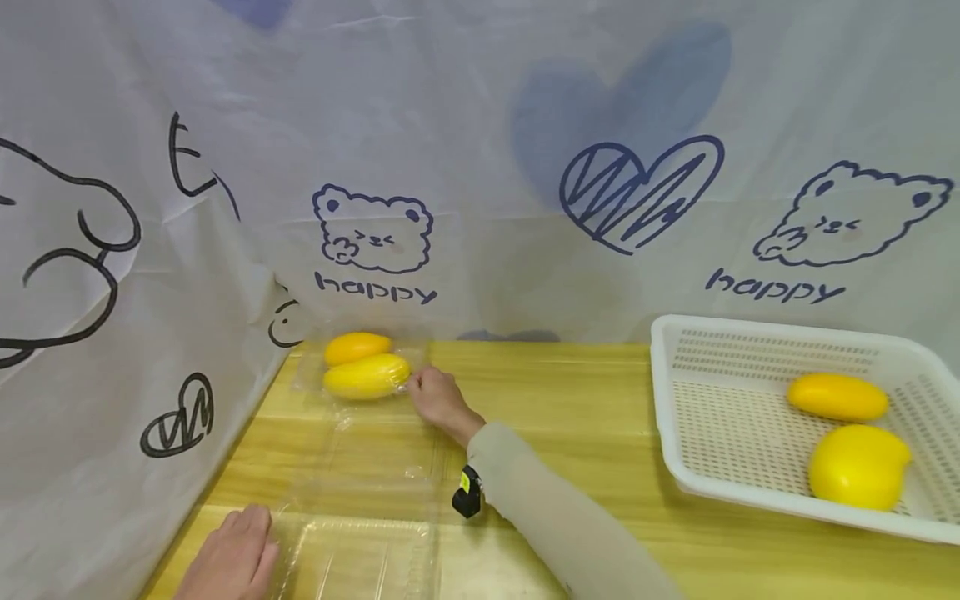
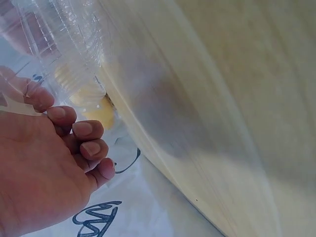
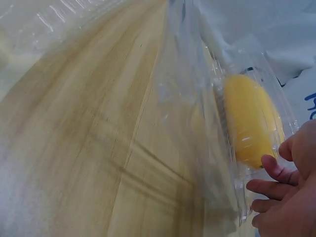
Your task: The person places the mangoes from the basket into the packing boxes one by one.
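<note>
White basket (image 1: pixel 662 408) is sitting R; clear plastic pkg (image 1: pixel 367 525) is lying L; L hand (image 1: pixel 232 554) is pinching its near L edge, R hand (image 1: pixel 441 398) prob. pinching its far rim; 2 yellow fruits (image 1: pixel 367 377) are resting in pkg's far end, 2 more fruits (image 1: pixel 858 468) in basket.

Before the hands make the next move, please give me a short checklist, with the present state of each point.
1. Right hand at the far clear tray: ok.
2. Left hand beside the near clear plastic: ok.
3. Firm grip by either hand: cannot tell.
4. Two yellow fruits inside the far clear tray: ok.
5. White basket emptied: not ok; an oblong fruit and a rounder fruit lie in it.
</note>
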Motion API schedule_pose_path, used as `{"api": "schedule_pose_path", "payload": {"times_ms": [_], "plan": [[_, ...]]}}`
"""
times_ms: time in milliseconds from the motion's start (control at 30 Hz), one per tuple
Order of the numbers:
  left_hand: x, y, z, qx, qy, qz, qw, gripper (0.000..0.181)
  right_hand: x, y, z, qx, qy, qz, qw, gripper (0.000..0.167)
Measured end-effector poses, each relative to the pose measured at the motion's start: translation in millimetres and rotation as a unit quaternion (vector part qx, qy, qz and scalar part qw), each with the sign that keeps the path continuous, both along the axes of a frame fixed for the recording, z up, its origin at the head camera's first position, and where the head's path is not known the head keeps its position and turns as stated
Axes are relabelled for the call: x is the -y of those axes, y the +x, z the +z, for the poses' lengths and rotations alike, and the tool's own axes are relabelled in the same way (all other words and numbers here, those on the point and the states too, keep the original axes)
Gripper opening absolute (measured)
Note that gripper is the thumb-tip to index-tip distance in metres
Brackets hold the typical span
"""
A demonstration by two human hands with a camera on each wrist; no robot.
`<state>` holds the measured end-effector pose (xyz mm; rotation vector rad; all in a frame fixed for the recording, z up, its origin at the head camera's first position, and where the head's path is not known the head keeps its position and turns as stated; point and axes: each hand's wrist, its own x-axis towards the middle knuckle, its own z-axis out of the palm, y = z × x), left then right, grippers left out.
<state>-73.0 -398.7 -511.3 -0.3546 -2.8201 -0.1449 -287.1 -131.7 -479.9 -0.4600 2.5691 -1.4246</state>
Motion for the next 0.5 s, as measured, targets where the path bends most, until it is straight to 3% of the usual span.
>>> {"api": "schedule_pose_path", "payload": {"times_ms": [233,500], "plan": [[-5.6,2.7,3.7,0.063,0.014,0.035,0.9973,0.026,10.6,-0.4,2.7,0.017,0.029,0.024,0.9992,0.027],[-14.4,-2.5,1.9,0.023,0.020,0.013,0.9995,0.026,1.6,0.6,14.9,0.017,0.047,0.043,0.9978,0.037]]}}
